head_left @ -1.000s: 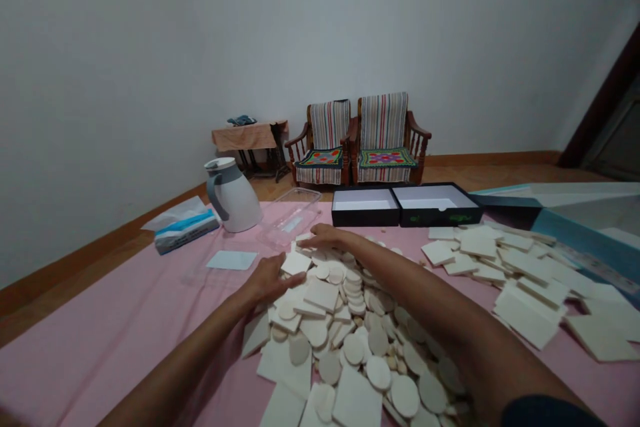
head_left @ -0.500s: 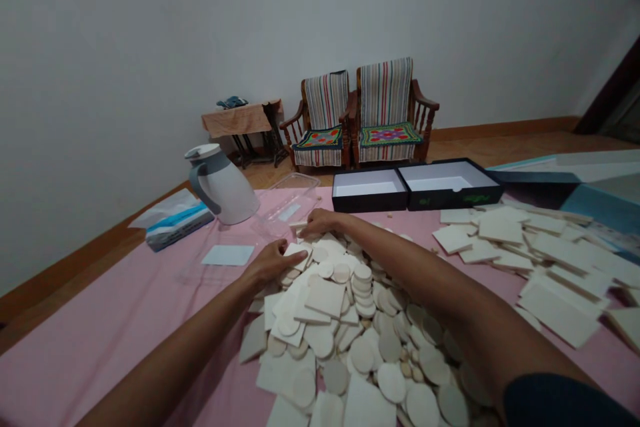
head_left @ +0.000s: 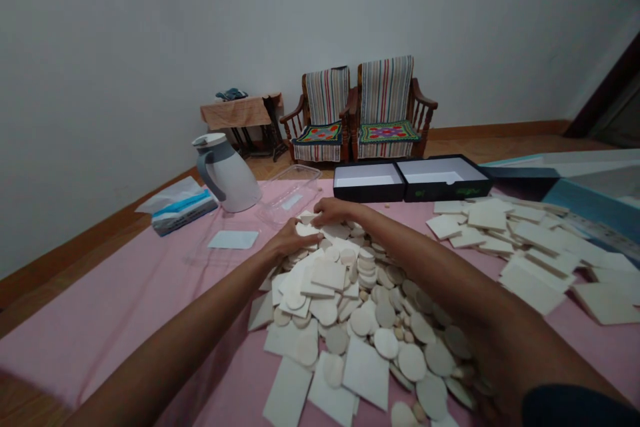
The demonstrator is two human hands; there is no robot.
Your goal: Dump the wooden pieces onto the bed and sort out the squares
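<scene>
A big heap of pale, thin wooden pieces, round discs and square tiles, lies in front of me on the pink cloth. My left hand rests against the heap's far left side, its thumb stretched over the pieces and its fingers apart. Just right of it, at the far end, my right hand curls its fingers down at a pale wooden piece. The heap and the hand partly hide its fingertips. Near the middle, a short stack of discs leans among loose tiles.
Clear plastic trays and a grey-white jug stand at the back left, beside a tissue pack. A black two-part box is behind the heap. More square tiles are piled at right, before a blue-and-white box.
My right hand has moved a little toward the right, and its fingers are more curled at the heap. My left hand stays against the pieces. The camera view has shifted slightly.
</scene>
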